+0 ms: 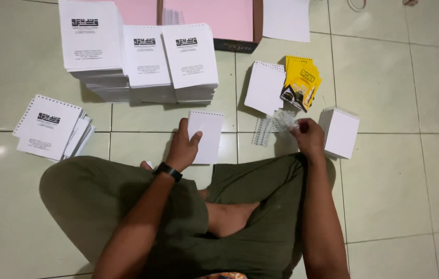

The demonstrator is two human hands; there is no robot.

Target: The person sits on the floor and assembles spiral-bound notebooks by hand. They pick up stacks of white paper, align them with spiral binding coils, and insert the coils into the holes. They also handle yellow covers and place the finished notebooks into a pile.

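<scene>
Pale floor tiles (395,170) carry everything. Left hand (183,147) grips a punched paper block (206,135) standing at 12 o'clock from the knees; right hand (307,137) pinches a clear spiral coil (283,121). Loose sheets may shift, so the holes misalign and the coil snags.

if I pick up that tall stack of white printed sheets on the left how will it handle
The tall stack is probably heavy, being many sheets deep. Its lower sheets look slightly uneven, so loose pages may slide apart when pushed. Single sheets would likely flop.
</scene>
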